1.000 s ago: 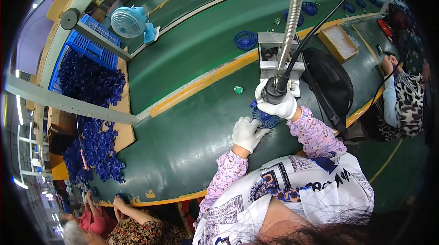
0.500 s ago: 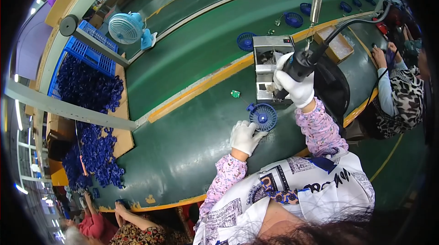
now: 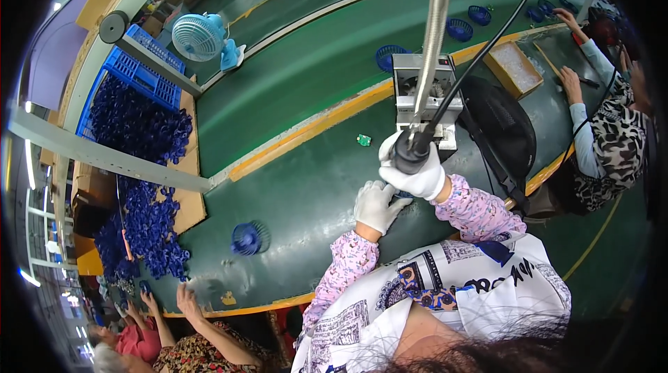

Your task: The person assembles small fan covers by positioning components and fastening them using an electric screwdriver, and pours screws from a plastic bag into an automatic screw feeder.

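My right hand (image 3: pixel 426 177), in a white glove, is closed around a black electric screwdriver (image 3: pixel 409 153) hanging from a coiled spring, its cable running up to the right. The tool is upright over a round blue slotted fan cover (image 3: pixel 403 194), mostly hidden beneath my gloves. On the left, my gloved left hand (image 3: pixel 376 207) steadies the cover's edge, fingers curled and partly hidden. Just behind the hands stands a silver metal screw feeder (image 3: pixel 415 61). A small green circuit board (image 3: pixel 363 140) lies on the bench to its left.
Another blue slotted cover (image 3: pixel 247 239) is on the bench at left, slightly blurred. A black bag (image 3: pixel 497 119) and a carton (image 3: pixel 513 70) stand right of the feeder. Blue parts (image 3: pixel 142 234) are heaped far left. A light-blue fan (image 3: pixel 198 37) stands behind. Co-workers' hands (image 3: pixel 572 84) show at right.
My right hand has brought the screwdriver from the feeder down over the blue cover. My left hand stays at its edge. Another blue cover has appeared on the bench at left.
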The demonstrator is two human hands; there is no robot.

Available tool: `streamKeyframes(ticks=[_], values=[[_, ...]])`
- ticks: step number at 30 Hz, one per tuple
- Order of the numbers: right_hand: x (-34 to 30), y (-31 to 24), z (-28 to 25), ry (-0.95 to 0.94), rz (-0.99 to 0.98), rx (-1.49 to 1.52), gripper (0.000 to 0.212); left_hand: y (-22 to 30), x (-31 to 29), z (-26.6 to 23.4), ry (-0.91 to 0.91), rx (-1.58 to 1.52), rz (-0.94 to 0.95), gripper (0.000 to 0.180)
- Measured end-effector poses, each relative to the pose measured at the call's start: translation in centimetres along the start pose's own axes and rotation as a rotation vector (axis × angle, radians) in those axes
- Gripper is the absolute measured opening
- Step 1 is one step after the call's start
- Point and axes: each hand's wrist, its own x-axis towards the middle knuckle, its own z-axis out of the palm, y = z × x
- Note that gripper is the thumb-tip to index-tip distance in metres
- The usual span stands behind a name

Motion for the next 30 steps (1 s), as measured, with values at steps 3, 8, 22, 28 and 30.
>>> streamKeyframes(ticks=[3,8,22,28,30], values=[[-0.1,0.9,0.2,-0.030,0.064,-0.076,0.028,-0.1,0.3,0.2,0.008,-0.095,0.003,0.034],[0.3,0.8,0.2,-0.176,0.018,-0.036,0.034,0.4,0.6,-0.5,-0.049,-0.131,-0.068,0.046],[1.1,-3.6,-3.1,0.066,-0.077,0.132,0.022,-5.1,-0.4,-5.3,0.332,-0.041,-0.651,0.047],[3.9,-3.4,-5.2,0.201,-0.126,0.047,0.023,-5.7,-5.6,-13.0,0.372,0.735,-0.996,0.040],[3.8,-3.4,-5.1,0.268,-0.075,0.066,0.021,-6.4,-8.0,-12.7,0.331,0.758,-1.078,0.037]])
